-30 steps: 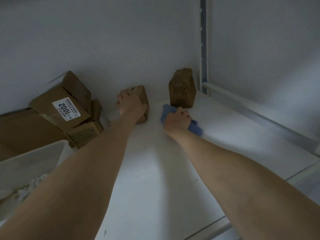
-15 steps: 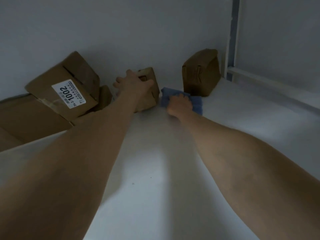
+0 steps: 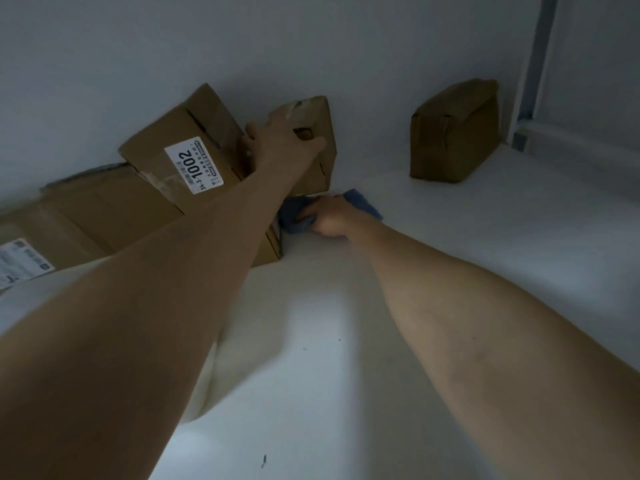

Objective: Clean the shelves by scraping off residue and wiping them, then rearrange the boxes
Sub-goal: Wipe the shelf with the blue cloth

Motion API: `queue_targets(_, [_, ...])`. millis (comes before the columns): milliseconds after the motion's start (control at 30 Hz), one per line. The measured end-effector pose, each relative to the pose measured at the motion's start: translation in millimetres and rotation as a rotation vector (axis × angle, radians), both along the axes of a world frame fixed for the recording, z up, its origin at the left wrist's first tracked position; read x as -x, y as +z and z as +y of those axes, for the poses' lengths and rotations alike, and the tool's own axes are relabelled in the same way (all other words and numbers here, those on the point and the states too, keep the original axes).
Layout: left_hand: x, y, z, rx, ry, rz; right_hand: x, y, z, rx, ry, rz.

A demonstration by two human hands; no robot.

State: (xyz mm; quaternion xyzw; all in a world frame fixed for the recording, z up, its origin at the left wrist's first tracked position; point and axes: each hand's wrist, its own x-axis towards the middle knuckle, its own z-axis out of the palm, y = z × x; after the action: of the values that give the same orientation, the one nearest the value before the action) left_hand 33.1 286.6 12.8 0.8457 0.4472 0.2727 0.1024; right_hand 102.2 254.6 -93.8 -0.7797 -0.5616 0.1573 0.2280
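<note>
My left hand (image 3: 277, 140) grips the top of a small brown box (image 3: 317, 147) and holds it tilted up off the white shelf (image 3: 450, 271) near the back wall. Just below that box, my right hand (image 3: 329, 220) holds a crumpled blue cloth (image 3: 294, 216) against the shelf surface. A box with a "1002" label (image 3: 187, 154) leans beside the lifted one on its left. Another small brown box (image 3: 453, 133) stands alone at the back right.
Larger flat cartons (image 3: 86, 216) lie at the left, one with a white label (image 3: 20, 261). A low box (image 3: 272, 244) sits under my left forearm. A metal upright (image 3: 530, 64) marks the shelf's right end. Small dark specks (image 3: 263, 460) dot the near shelf.
My left hand has raised and tilted the small box. My right hand has slid the cloth leftward beneath it. The view has shifted, so the boxes look nearer.
</note>
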Motion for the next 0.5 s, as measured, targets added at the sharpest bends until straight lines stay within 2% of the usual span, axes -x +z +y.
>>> queue_targets(233, [8.1, -8.0, -35.6, 0.069, 0.102, 0.086, 18.9, 18.0, -71.0, 0.026, 0.151, 0.286])
queue_targets(433, [7.2, -1.7, -68.8, 0.158, 0.120, 0.085, 27.7, 31.2, -125.0, 0.193, 0.255, 0.376])
queue_targets(500, [4.9, 2.2, -74.3, 0.164, 0.112, 0.069, 16.2, 37.6, -140.1, 0.184, 0.240, 0.411])
